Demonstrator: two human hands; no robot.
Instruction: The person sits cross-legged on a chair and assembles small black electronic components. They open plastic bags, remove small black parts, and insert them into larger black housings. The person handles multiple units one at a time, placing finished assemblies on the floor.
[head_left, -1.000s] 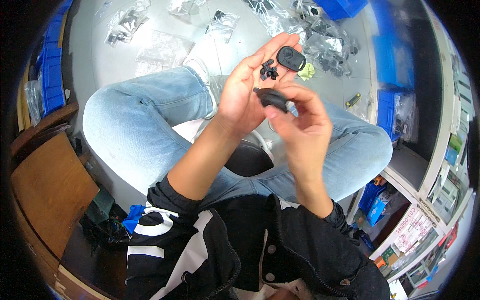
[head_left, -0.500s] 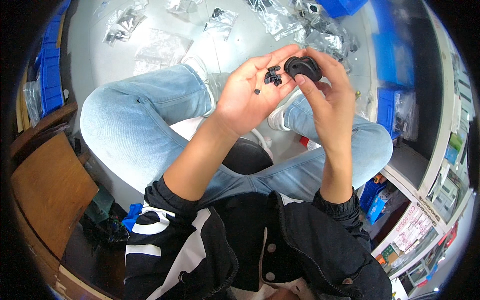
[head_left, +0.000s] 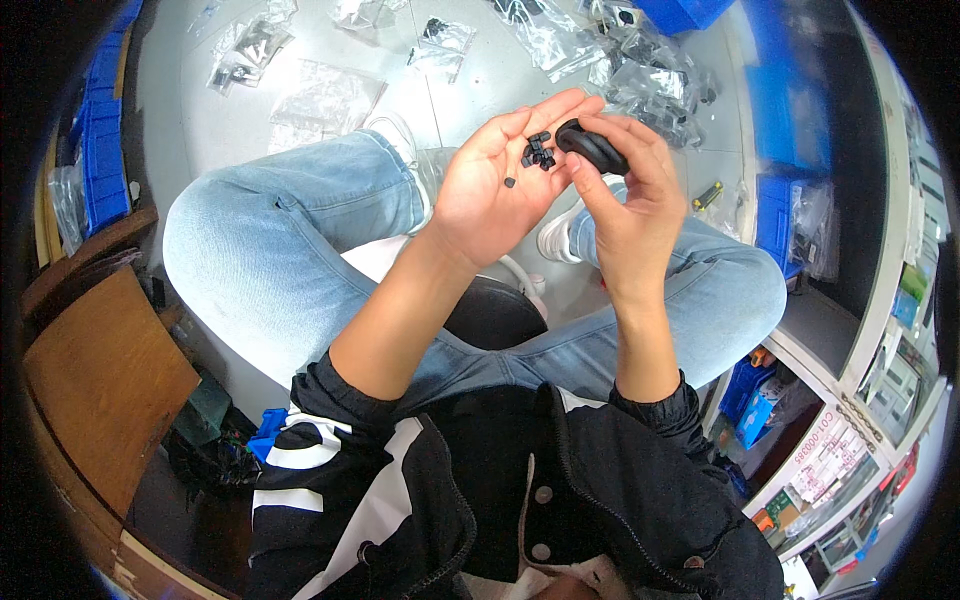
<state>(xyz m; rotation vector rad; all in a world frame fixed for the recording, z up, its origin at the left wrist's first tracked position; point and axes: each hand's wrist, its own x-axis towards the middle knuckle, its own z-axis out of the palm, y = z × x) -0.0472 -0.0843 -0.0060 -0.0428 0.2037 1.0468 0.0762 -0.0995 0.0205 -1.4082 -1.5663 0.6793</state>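
- At the upper left edge, blue bins (head_left: 104,165) stand in a row; a curved brown wooden panel (head_left: 105,385) fills the lower left.
- Clear plastic bags (head_left: 325,105) lie on the grey floor (head_left: 425,100) in the upper left, above a bent leg in pale blue jeans (head_left: 290,215).
- In the upper middle, the left hand (head_left: 482,200) is palm up, its thumb spread apart from the stretched-out fingers.
- On that palm, one small black piece (head_left: 510,183) lies apart, just below left of a cluster of small black pieces (head_left: 538,152).
- Right of the cluster, a rounded black part (head_left: 592,148) overlaps the left fingers in view; whether it touches them, I cannot tell.
- The right hand (head_left: 637,205) has its thumb and fingers clamped on this part.
- At the upper right, more filled bags (head_left: 660,90) heap on the floor.
- Farther right are a yellow-and-black tool (head_left: 708,196) and a blue bin (head_left: 775,225).
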